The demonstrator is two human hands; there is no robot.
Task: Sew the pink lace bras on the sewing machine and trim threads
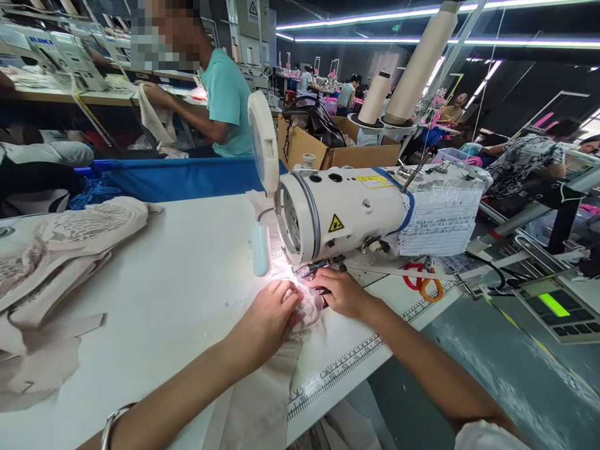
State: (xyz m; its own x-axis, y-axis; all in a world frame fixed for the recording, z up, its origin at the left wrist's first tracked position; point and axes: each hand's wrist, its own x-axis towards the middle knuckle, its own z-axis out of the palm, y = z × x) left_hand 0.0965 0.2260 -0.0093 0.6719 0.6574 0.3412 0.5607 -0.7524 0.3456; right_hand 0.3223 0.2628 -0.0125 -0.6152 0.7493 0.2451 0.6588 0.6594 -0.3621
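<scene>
A pale pink lace garment piece (308, 310) lies under the lit needle area of a white sewing machine (347, 209), and its plain beige cloth hangs over the table's front edge. My left hand (269, 312) is on the lace just in front of the needle area, fingers bent and closed on the fabric. Close beside the presser area, my right hand (344, 292) has its fingers closed at the lace's right edge; its fingertips are partly hidden. The needle itself cannot be made out.
More beige lace pieces (89, 231) are piled at the table's left. Orange-handled scissors (431, 287) lie right of the machine, and a ruler strip (337, 375) runs along the front edge. A control panel (557, 306) stands at the right. A co-worker (229, 106) sits beyond the blue bin (187, 178).
</scene>
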